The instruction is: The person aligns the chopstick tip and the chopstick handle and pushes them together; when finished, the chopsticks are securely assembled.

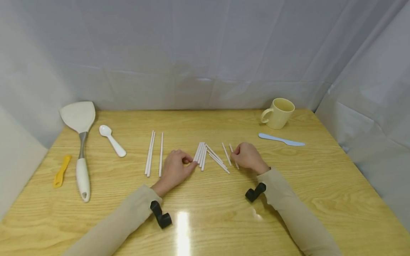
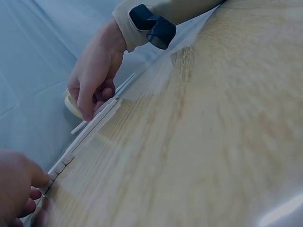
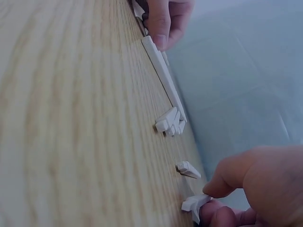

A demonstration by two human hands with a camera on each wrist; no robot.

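White sticks (image 1: 200, 155) lie in several groups across the middle of the bench (image 1: 208, 199), and I would judge the sorting of them as part-way done. On the left, two sticks (image 1: 150, 154) lie side by side, with one more stick (image 1: 161, 154) a little apart from them; these three look set out, roughly lengthwise.

In the centre a close cluster lies fanned, and just right of it a few slanted sticks (image 1: 219, 163) lean at another angle. Farther right a single stick (image 1: 226, 154) lies alone. The cluster and the slanted ones seem to be what is left to sort, though their overlap makes an exact count unsure.

The left hand (image 1: 176, 166) has its fingers narrowed at the near end of the cluster, apparently pinching the outermost stick. The right hand (image 1: 248, 156) pinches the rightmost stick (image 1: 230, 146) between thumb and fingers, close to the bench.

The cup (image 1: 277, 115), knife (image 1: 282, 139), spoon (image 1: 112, 141) and spatula (image 1: 82, 153) (set well out to the sides) are touched by neither hand and seem to play no part so far.
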